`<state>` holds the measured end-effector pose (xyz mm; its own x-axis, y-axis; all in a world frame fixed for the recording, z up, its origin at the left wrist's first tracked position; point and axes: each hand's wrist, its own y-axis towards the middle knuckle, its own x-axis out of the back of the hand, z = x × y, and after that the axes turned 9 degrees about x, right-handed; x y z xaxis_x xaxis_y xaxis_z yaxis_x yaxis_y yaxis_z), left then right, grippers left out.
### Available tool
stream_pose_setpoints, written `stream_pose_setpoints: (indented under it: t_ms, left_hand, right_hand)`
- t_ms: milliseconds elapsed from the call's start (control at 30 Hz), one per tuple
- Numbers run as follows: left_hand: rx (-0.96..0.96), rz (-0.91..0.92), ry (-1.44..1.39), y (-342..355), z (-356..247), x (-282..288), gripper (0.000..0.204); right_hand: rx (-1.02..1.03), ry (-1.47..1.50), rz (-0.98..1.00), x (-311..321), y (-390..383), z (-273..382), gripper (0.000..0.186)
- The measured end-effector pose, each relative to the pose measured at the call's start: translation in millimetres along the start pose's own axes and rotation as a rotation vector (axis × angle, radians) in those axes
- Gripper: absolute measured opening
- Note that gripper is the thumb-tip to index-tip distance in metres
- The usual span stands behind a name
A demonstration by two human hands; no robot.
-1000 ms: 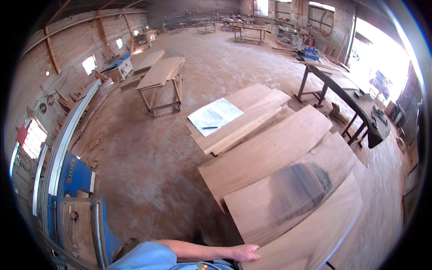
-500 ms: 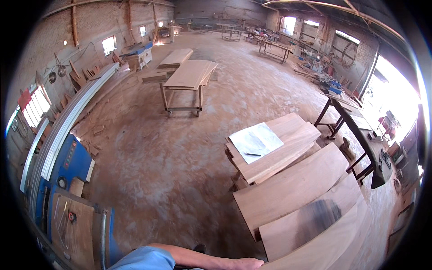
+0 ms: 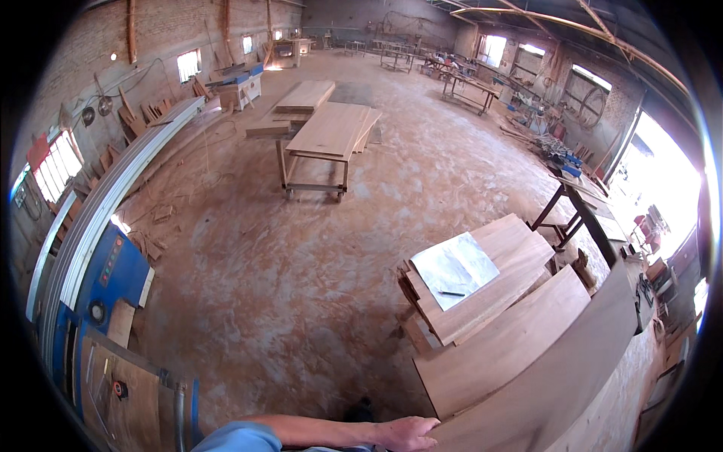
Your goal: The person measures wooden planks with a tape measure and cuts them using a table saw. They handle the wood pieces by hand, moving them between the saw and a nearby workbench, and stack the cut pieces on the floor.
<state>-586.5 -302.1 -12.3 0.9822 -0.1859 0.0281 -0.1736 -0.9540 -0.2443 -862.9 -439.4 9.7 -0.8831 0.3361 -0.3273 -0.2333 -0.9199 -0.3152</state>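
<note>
My left hand (image 3: 407, 434) is at the lower edge, its blue-sleeved arm reaching across from the left. Its fingers are closed at the near end of a long wooden board (image 3: 542, 361), which they appear to grip; part of the grip is hidden. The board slants up to the right, its far end overlapping the dark bench in view. Just beyond it lies another flat board (image 3: 504, 339). Past that, a stack of boards (image 3: 512, 248) carries a white paper sheet (image 3: 444, 264) with a dark pen (image 3: 451, 293) on it. My right hand is out of view.
At left stands a blue machine (image 3: 113, 264) with a long metal rail (image 3: 113, 188); a tape measure (image 3: 120, 389) lies on its wooden top. A wheeled trolley (image 3: 316, 187) bears boards ahead. The dark metal-legged bench (image 3: 595, 218) stands at right, near a bright doorway.
The long board has risen and swung, now covering the shaded board and part of the bench. My left hand has moved slightly up and left. The view has shifted, moving the room's contents rightward.
</note>
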Motion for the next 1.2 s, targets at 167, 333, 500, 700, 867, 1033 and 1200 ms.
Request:
stream_pose_setpoints:
  t_ms: [167,333,500,700,867,1033,1200]
  left_hand:
    - [0.069,-0.105,-0.024,-1.7,-9.8,73.8,0.043]
    - [0.153,-0.186,-0.124,-11.2,-11.7,142.9,0.047]
    - [0.207,-0.273,-0.262,-17.7,23.9,192.6,0.046]
    - [0.241,-0.280,-0.434,-39.1,49.5,277.5,0.047]
    - [0.188,-0.348,-0.408,-57.0,102.7,365.0,0.047]
    - [0.189,-0.396,-0.512,-88.5,95.8,451.4,0.047]
    - [0.162,-0.499,-0.539,-100.1,87.9,517.8,0.045]
  right_hand:
    - [0.038,0.010,-0.020,-35.3,12.5,-18.1,0.020]
    - [-0.043,0.039,0.108,-92.5,31.2,-35.7,0.021]
    - [-0.151,-0.083,0.162,-179.6,36.6,-50.5,0.019]
    - [-0.079,-0.182,0.134,-260.5,35.9,-105.2,0.021]
    - [0.232,-0.212,0.121,-352.8,9.1,-159.4,0.018]
    - [0.211,-0.189,0.163,-489.7,-56.9,-170.3,0.018]
    - [0.195,-0.251,0.317,-593.5,-67.8,-189.2,0.014]
